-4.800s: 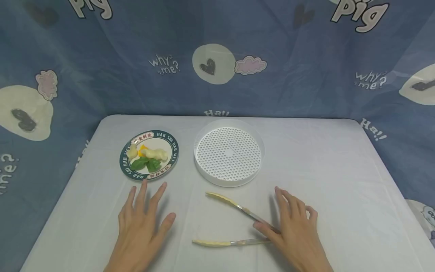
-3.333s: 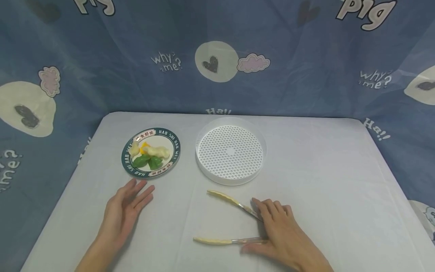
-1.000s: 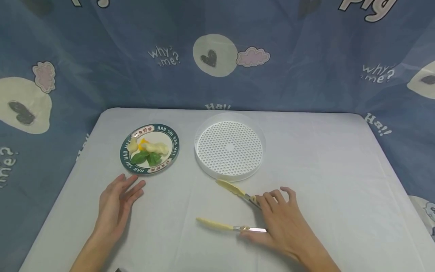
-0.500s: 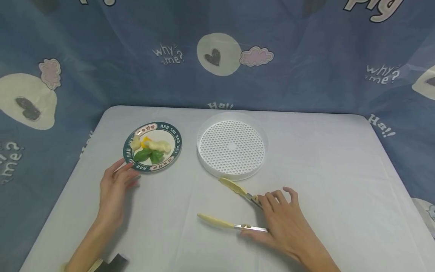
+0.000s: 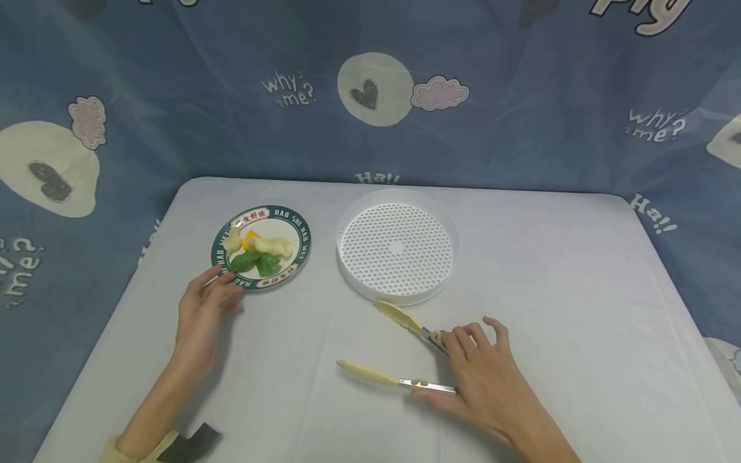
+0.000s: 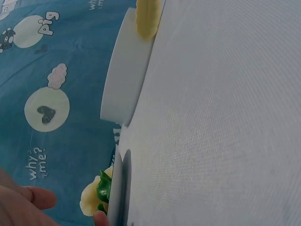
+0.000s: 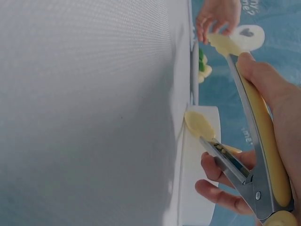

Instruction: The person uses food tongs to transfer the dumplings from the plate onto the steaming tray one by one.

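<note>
My right hand (image 5: pixel 486 386) holds yellow-tipped metal tongs (image 5: pixel 376 376) with thumb and fingers on the two arms, which are spread apart. In the right wrist view the tongs (image 7: pixel 265 141) lie along the hand (image 7: pixel 277 89), their hinge near the palm. One tip appears close to the near rim of a round white perforated tray (image 5: pixel 393 251); contact is unclear. My left hand (image 5: pixel 199 315) is at the near left rim of a green-rimmed plate (image 5: pixel 301 225), fingers extended, gripping nothing visible. On the plate lie green leaves (image 5: pixel 246 260), pale pieces (image 5: pixel 273 246) and something orange (image 5: pixel 250 238).
A white cloth covers the table (image 5: pixel 550 270). Behind it hangs a blue printed curtain (image 5: pixel 231 128). A dark strap or band (image 5: pixel 191 444) shows beside the left sleeve (image 5: pixel 118 451) at the near left.
The tongs came off the table into my right hand's hold, their tips moving toward the tray. My left hand moved forward to the plate's rim, and its sleeve came into view.
</note>
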Demonstrator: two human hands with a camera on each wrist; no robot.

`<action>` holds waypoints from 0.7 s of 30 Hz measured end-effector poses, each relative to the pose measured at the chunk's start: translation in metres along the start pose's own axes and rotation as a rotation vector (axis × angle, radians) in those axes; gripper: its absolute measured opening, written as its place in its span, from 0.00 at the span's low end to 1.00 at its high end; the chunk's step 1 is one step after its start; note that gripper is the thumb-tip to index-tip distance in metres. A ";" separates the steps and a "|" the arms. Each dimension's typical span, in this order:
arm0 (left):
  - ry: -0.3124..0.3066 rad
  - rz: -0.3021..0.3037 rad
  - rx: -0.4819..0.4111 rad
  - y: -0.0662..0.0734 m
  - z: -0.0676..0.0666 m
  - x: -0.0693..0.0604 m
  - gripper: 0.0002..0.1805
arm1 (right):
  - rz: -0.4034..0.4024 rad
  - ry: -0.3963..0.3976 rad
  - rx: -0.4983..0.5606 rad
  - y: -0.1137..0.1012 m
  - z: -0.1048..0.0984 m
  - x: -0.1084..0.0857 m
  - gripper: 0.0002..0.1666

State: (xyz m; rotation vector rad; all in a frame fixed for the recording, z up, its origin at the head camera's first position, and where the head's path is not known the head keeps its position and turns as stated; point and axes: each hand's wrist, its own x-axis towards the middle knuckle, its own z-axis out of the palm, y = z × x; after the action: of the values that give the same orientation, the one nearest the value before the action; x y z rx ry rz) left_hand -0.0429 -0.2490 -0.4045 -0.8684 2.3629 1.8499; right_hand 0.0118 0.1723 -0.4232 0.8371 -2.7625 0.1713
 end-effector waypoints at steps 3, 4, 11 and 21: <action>0.010 -0.004 -0.003 0.000 0.001 -0.001 0.37 | -0.003 -0.005 -0.007 0.001 -0.001 0.002 0.54; 0.014 -0.006 0.001 0.000 0.001 -0.002 0.36 | -0.004 -0.006 -0.009 0.001 -0.002 0.003 0.54; 0.024 -0.014 0.050 -0.003 0.001 -0.003 0.38 | -0.023 0.006 0.001 0.002 -0.006 0.007 0.52; 0.010 -0.022 0.015 -0.004 0.003 -0.001 0.40 | -0.046 -0.019 -0.016 0.000 -0.012 0.018 0.49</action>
State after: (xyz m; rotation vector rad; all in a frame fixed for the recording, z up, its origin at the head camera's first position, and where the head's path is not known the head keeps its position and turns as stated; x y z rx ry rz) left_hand -0.0413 -0.2468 -0.4086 -0.9007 2.3598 1.8222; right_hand -0.0003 0.1643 -0.4070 0.9023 -2.7559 0.1336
